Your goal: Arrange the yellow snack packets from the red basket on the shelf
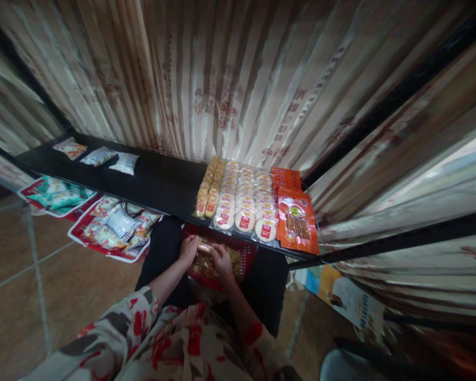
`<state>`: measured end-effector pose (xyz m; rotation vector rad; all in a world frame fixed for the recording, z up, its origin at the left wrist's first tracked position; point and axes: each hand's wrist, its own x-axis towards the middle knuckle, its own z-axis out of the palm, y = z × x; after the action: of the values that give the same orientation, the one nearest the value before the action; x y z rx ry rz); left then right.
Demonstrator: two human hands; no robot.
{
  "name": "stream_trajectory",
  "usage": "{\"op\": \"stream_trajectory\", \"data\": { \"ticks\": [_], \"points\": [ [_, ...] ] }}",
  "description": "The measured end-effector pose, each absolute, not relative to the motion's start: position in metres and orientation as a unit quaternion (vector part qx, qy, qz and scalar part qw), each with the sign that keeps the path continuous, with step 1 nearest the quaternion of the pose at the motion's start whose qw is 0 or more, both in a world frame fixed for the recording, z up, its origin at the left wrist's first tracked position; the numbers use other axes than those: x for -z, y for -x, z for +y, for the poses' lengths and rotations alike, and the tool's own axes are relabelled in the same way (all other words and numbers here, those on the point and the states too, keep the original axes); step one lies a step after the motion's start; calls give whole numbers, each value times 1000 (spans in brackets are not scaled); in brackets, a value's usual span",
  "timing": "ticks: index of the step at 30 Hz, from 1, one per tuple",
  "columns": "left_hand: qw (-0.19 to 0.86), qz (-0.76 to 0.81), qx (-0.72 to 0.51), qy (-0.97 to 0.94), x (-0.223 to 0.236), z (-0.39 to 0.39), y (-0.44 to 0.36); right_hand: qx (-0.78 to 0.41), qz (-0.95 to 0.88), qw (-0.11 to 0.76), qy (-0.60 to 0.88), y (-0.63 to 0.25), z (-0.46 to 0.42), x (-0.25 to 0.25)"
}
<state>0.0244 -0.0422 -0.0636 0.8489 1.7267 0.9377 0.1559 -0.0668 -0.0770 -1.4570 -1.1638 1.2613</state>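
Observation:
Between my knees, my left hand [188, 251] and my right hand [222, 261] are both closed on a small gold-wrapped snack [203, 246], one at each end. Its exact kind is too small to make out. Below them lies a red tray [249, 255] full of similar small wrapped pieces. Just beyond my hands, on the black shelf [162, 185], stand rows of round white crackers [245, 214] in clear wrappers. To their left are yellow-wrapped snacks [206, 196] in two rows. Orange snack packets [297, 219] lie at the right end.
Three small snack bags [98, 156] lie on the shelf's left part. Under its front edge are a red tray of white packets [119, 225] and one of green packets [59, 193]. Black shelf posts [381, 100] slant at the right, with a patterned curtain [230, 79] behind.

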Motion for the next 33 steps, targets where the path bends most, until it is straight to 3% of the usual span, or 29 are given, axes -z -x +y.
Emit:
{"op": "stream_trajectory", "data": {
  "ticks": [25, 33],
  "points": [
    [497, 704, -383, -331, 59, -41, -19, -481, -495, 378, 617, -148, -73, 48],
    [511, 676, -447, -287, 51, -35, -23, -483, -498, 378, 612, -145, -70, 43]
  ]
}}
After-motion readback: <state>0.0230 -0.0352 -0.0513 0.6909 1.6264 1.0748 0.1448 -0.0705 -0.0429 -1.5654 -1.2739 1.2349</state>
